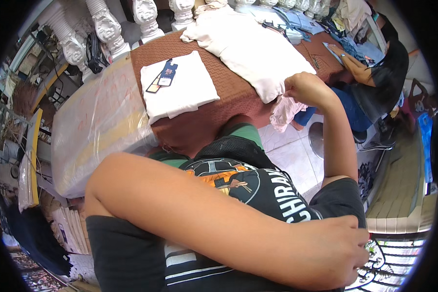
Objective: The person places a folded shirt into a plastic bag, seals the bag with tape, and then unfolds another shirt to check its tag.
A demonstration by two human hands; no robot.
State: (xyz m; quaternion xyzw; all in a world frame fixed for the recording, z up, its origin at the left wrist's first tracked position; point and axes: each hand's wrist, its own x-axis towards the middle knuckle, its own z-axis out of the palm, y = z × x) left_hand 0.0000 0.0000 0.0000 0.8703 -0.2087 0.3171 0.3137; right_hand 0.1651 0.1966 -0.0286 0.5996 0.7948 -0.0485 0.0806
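Bare strip of brown cloth (228,87) lies between the folded white garment (180,104) on the left and the long pale garment (250,51) on the right. Near edge of the covered surface drops off just in front of the person's knees; pink fabric (284,113) hangs past it above the pale tiled floor (299,155).

Right hand (310,90): at the pale garment's near right corner, fingers bent, tips against the fabric where the pale and pink meet; cannot tell whether they pinch or only touch. Left hand (333,255): forearm crosses the torso, fingers curled, palm side hidden; grip cannot be told.

Dark hang tags (166,75) lie on the folded garment. Plastic-wrapped block (97,121) adjoins the cloth at left. Co-worker (374,97) sits beyond the right end, near blue clothes (301,22). White balusters (148,19) line the far side, limiting room there.
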